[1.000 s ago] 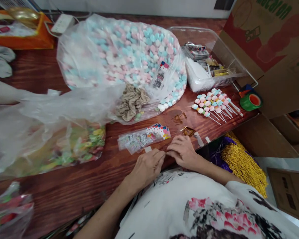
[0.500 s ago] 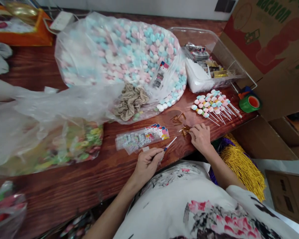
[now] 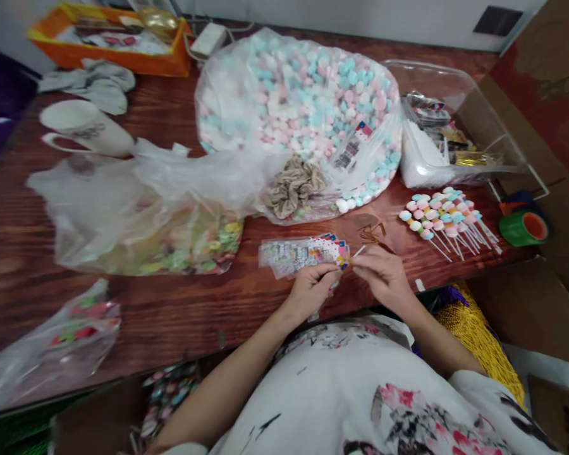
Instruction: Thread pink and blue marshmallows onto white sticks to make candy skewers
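Note:
My left hand (image 3: 314, 287) is closed around a small clear plastic bag with a candy stick in it. The white stick (image 3: 359, 251) pokes out of the bag's neck toward the upper right. My right hand (image 3: 384, 275) meets it there, fingers pinched at the neck, where a bit of gold twist tie seems to show; the fingers hide most of it. Just behind my hands lie a fan of printed clear bags (image 3: 289, 254) and a loose pile of gold twist ties (image 3: 372, 232).
Marshmallow sticks (image 3: 446, 215) lie to the right, beside green tape (image 3: 521, 229). Behind are a big bag of marshmallows (image 3: 294, 95), a brown scrunchie (image 3: 294, 186) and a clear plastic bin (image 3: 497, 120). Leftward are a bag of gummy candies (image 3: 189, 249) and a white mug (image 3: 83, 126).
My right hand has left the twist ties and come across to my left hand at the bag's neck. The view has swung left, bringing the mug into sight.

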Tool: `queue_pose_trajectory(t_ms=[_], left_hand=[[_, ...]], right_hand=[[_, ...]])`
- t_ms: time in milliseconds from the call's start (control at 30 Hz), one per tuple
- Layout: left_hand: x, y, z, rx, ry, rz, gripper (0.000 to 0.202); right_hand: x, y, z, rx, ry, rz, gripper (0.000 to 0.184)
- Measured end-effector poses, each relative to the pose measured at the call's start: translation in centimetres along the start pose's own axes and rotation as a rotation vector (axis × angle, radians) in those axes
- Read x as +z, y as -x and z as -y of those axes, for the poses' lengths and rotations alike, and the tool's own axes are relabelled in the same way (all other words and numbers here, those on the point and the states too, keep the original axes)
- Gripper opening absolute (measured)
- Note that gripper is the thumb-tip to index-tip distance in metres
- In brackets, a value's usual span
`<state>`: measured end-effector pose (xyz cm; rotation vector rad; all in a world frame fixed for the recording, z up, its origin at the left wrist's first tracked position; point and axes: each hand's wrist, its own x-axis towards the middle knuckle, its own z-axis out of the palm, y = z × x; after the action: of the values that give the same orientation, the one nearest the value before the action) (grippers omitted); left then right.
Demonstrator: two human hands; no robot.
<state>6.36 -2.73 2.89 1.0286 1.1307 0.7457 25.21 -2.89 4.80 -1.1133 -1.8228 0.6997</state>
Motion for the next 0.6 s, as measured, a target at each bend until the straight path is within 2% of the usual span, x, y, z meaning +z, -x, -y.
queue_pose_trajectory(t_ms=[67,167,300,433,600], left_hand=[[-0.1,-0.3,-0.1,0.068,-0.008,0.004,0.025],[-0.7,-0.1,-0.4,0.089,0.013,0.003,0.024],[-1.3,0.7,-0.7,0.025,0.104,0.039,0.022],[-1.5,0.9,-0.4,0.061,0.125,-0.01,0.023],[-1.8,0.8,0.0,0.136,0.096,-0.068,0.019]], right_hand=[[2.0,0.2,1.2,-0.041,0.01,0.039,0.022],[3.8,0.2,1.4,-0.036,-0.015,0.005,0.025],[4.2,-0.1,0.6,-0.006,-0.062,0.021,0.029],[4.4,-0.2,0.6,0.014,-0.017,0.047,0.032],[4.9,0.8,0.6,0.082,-0.014,-0.081,0.048]])
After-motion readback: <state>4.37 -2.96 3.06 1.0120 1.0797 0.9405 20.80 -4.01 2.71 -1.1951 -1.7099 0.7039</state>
